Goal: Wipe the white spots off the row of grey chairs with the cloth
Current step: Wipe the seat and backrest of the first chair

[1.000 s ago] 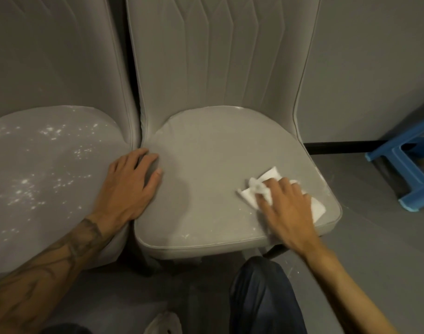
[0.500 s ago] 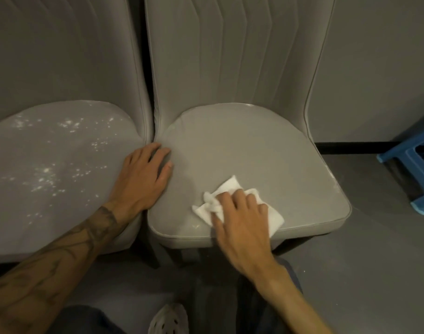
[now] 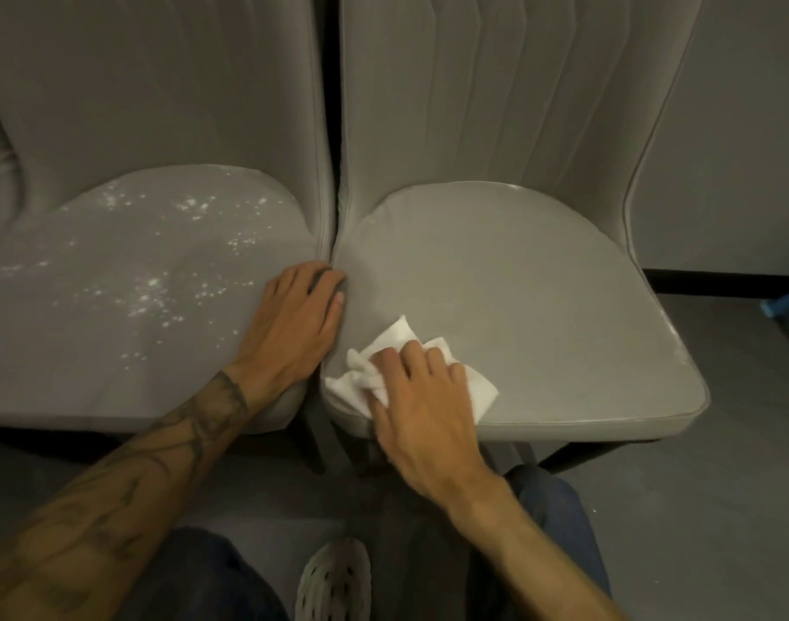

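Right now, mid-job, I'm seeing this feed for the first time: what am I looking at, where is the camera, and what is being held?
There is no machine here: these are a person's two bare hands. Every picture comes from one wide camera worn on the head, looking forward and down. Two grey chairs stand side by side. The left chair seat is speckled with white spots. The right chair seat looks nearly clean, with faint white along its right edge. The right hand presses a white cloth onto that seat's front left corner. The left hand holds nothing and rests flat at the left seat's inner edge, by the gap between the chairs. At the bottom is the person's shoe, and a blue object peeks in at far right.
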